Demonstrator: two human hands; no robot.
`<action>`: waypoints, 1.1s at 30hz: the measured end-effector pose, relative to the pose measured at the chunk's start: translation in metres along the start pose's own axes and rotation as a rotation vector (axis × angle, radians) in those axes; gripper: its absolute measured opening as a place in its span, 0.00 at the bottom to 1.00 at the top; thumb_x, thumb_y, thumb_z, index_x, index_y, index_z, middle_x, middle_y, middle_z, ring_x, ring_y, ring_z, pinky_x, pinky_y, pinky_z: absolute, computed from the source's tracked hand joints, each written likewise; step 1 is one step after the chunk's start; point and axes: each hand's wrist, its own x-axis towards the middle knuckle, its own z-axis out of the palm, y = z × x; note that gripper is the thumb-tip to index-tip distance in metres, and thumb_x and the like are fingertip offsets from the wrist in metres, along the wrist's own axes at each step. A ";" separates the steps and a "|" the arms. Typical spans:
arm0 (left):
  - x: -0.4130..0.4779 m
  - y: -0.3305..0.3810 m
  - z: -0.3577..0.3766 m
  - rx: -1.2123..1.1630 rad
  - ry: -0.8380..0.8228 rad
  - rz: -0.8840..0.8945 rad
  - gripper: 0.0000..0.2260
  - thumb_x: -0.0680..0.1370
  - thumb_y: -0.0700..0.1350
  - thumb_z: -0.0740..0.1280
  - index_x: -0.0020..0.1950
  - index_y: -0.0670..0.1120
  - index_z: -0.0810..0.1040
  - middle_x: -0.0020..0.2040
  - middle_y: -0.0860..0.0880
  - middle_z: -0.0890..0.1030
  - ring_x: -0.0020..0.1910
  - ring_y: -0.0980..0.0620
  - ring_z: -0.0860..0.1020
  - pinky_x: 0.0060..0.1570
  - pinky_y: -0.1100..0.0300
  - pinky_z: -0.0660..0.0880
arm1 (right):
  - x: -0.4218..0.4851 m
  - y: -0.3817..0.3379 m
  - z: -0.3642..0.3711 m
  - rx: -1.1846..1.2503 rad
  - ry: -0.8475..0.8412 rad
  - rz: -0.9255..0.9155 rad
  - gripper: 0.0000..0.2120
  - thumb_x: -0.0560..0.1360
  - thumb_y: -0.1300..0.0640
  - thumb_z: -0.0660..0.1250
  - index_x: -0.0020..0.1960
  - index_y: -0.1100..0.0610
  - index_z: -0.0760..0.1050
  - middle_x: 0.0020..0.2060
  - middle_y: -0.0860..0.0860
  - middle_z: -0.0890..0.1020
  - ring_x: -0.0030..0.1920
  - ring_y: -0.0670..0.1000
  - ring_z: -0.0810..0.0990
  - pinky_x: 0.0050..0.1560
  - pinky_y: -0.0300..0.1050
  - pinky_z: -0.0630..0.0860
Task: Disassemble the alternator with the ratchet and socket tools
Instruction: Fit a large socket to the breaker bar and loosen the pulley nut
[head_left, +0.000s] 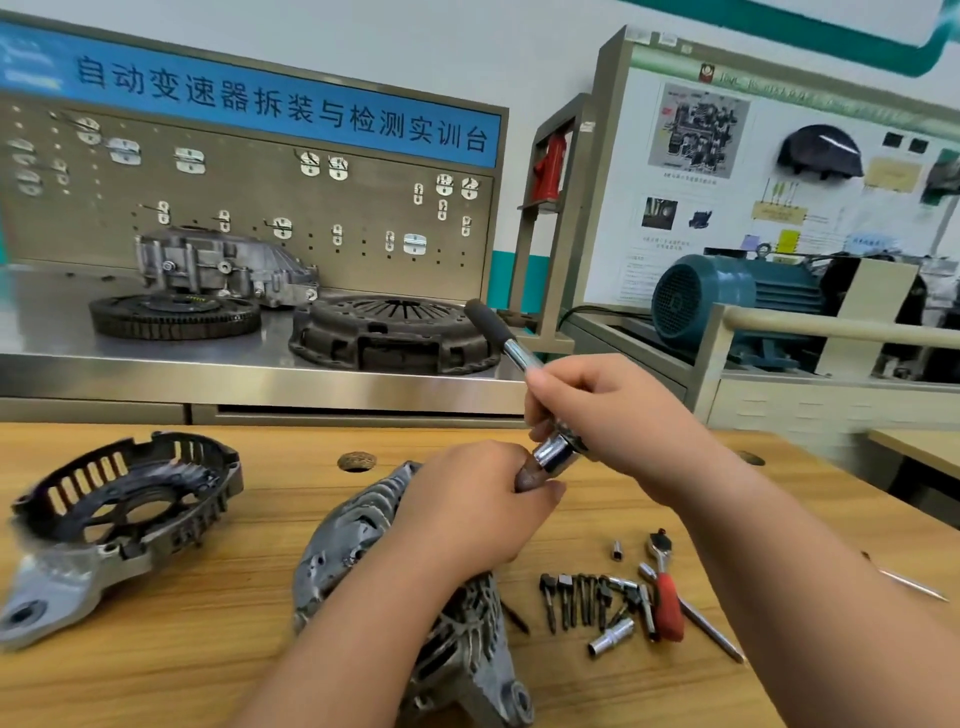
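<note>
Chrome ratchet (511, 348) slants up-left, its black grip far and its socket (553, 454) down on the alternator (353, 530) lying mid wooden workbench (208, 649). Right hand (602, 410) fingers clamp the ratchet's head; left hand (467, 504) grips the alternator's raised end. Pegboard (311, 208) behind.

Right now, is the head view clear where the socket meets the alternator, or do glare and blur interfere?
Head view: even light, soft shadows; ratchet and socket glint but read sharp between the left hand and right hand; alternator crisp; frame corners smear, and the wide lens bows the pegboard and wooden table.
</note>
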 end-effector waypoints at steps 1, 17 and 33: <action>0.001 0.000 0.000 0.000 -0.006 -0.003 0.19 0.75 0.60 0.63 0.30 0.50 0.67 0.30 0.52 0.76 0.34 0.52 0.74 0.30 0.60 0.65 | -0.001 0.004 -0.001 0.058 -0.017 -0.034 0.15 0.80 0.54 0.62 0.38 0.54 0.81 0.38 0.54 0.82 0.40 0.49 0.81 0.37 0.40 0.75; -0.003 0.007 0.000 0.166 0.034 0.003 0.21 0.78 0.59 0.59 0.29 0.50 0.63 0.28 0.52 0.69 0.30 0.54 0.67 0.27 0.61 0.60 | 0.014 0.016 0.004 0.626 -0.169 0.051 0.14 0.75 0.65 0.66 0.52 0.50 0.84 0.38 0.52 0.80 0.36 0.51 0.82 0.38 0.43 0.78; -0.006 0.003 -0.001 0.100 0.000 0.018 0.13 0.75 0.61 0.62 0.44 0.53 0.76 0.36 0.54 0.81 0.40 0.56 0.78 0.42 0.56 0.77 | 0.008 0.030 -0.002 0.621 -0.401 -0.425 0.21 0.68 0.65 0.67 0.55 0.45 0.82 0.43 0.50 0.83 0.45 0.48 0.81 0.41 0.43 0.77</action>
